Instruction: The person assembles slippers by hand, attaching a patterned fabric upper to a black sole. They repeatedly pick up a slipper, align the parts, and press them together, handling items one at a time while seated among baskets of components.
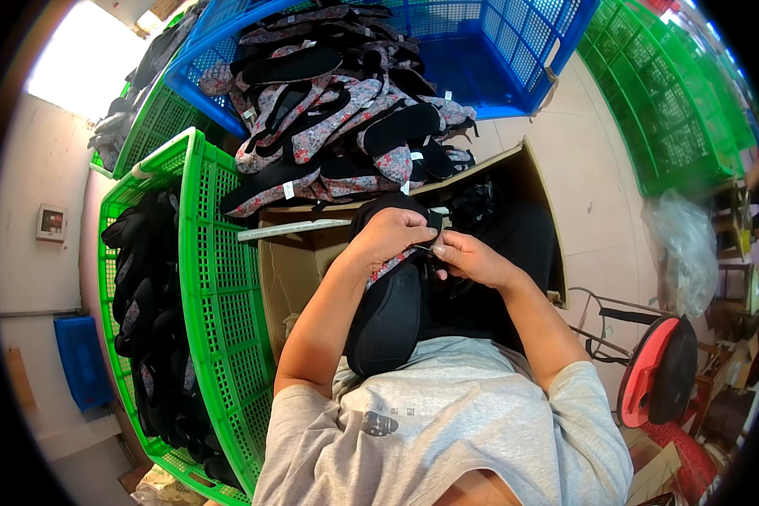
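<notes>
A slipper-like piece [385, 325] with a black sole and a strip of floral fabric lies over my lap, sole facing up. My left hand [390, 239] is closed on its upper edge, fingers bent over the dark fabric. Beside it, my right hand [478, 257] is closed in a pinch, fingertips almost meeting those of the left. A thin dark thing shows at the right fingertips, too small to make out. Under and behind my hands stands an open cardboard box [299, 268], with dark items partly hidden inside it.
Ahead, many floral slippers [337, 110] with black soles and white tags spill from a blue crate [514, 59]. A green crate [228, 337] of dark slippers stands close at my left. Stacked green crates [658, 101] and a red-and-black stool [654, 371] are at right.
</notes>
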Tool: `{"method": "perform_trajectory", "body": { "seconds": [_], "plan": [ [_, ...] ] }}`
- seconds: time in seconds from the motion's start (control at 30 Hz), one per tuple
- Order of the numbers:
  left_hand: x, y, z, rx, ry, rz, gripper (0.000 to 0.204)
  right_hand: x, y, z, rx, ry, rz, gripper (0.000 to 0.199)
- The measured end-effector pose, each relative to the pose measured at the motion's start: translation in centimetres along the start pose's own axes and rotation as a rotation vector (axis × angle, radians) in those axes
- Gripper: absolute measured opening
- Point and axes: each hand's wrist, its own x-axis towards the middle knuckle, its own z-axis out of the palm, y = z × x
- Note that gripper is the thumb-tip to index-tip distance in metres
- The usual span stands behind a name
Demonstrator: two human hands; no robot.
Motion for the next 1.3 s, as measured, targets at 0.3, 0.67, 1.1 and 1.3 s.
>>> {"method": "perform_trajectory", "body": {
  "seconds": [0.3, 0.67, 1.1, 1.3],
  "plan": [
    [-0.1, 0.0, 0.1, -0.008, 0.004, -0.012, 0.016, -0.3, -0.3, 0.4, 0.049, 0.007, -0.011, 0.020],
    [-1.0, 1.3, 0.7, -0.008, 0.034, 0.000, 0.018, 0.0, 0.5, -0.1, 0.049, 0.003, 0.015, 0.021],
    [-0.4, 0.6, 0.4, 0.030, 0.022, 0.000, 0.017, -0.2, -0.1, 0.3, 0.071, 0.001, -0.007, 0.020],
    [-0.5, 0.4, 0.3, 0.003, 0.024, -0.001, 0.018, -0.7, -0.8, 0.7, 0.083, 0.010, 0.007, 0.020]
  ]
}}
